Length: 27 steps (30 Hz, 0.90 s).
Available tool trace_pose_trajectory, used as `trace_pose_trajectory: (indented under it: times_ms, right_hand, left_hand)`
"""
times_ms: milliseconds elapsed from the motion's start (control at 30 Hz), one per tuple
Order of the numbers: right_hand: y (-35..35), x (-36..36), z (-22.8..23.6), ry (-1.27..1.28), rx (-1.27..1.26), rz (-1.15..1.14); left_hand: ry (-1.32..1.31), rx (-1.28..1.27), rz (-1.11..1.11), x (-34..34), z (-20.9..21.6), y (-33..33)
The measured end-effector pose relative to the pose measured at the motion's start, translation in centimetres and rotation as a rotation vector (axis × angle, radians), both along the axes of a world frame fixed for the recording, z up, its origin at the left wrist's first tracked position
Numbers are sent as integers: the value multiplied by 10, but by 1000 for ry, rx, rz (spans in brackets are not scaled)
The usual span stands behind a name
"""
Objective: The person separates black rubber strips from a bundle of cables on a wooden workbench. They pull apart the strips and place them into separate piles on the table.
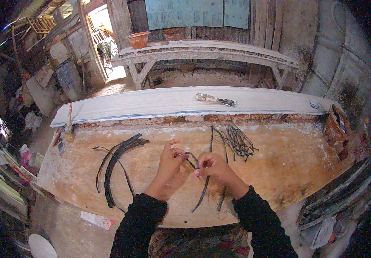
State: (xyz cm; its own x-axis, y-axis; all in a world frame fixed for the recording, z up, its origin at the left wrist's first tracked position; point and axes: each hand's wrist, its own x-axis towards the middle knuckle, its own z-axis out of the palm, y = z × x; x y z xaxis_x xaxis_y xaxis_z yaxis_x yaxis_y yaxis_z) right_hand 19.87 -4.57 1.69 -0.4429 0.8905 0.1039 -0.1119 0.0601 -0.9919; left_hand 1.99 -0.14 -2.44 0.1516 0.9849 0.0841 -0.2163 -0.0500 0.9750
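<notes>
My left hand [171,160] and my right hand [215,167] are close together over the middle of the wooden table. Between them a thin black strip [191,154] bends in a small loop, its ends pinched in the fingers of both hands. Left of my hands lies a curved bundle of long black strips [110,176], with a few loose ones beside it. Near my right hand, separate black strips [202,195] lie lengthwise on the wood. Beyond that hand sits a pile of thin black strips [238,142] that look looped and knotted at their ends.
A long white-topped ledge [151,102] runs along the table's [289,172] far side, bearing a stained scraper-like tool [215,100]. A brush [69,124] stands at the left, a rusty container [337,125] at the right. Farther back, a bench [220,52] holds an orange basin [138,40].
</notes>
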Motion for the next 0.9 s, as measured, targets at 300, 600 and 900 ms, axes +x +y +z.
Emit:
trace_pose_trajectory:
  times_ms: [300,600,900]
  right_hand:
    - [30,16,-35,-214,254,-591]
    - [31,12,-34,-315,373,-880]
    - [12,4,-14,-59,-53,-183]
  left_hand:
    - [-27,9,-412,12,33,-26]
    - [1,139,-275,2,20,-13]
    - [298,88,311,-19,-3,17]
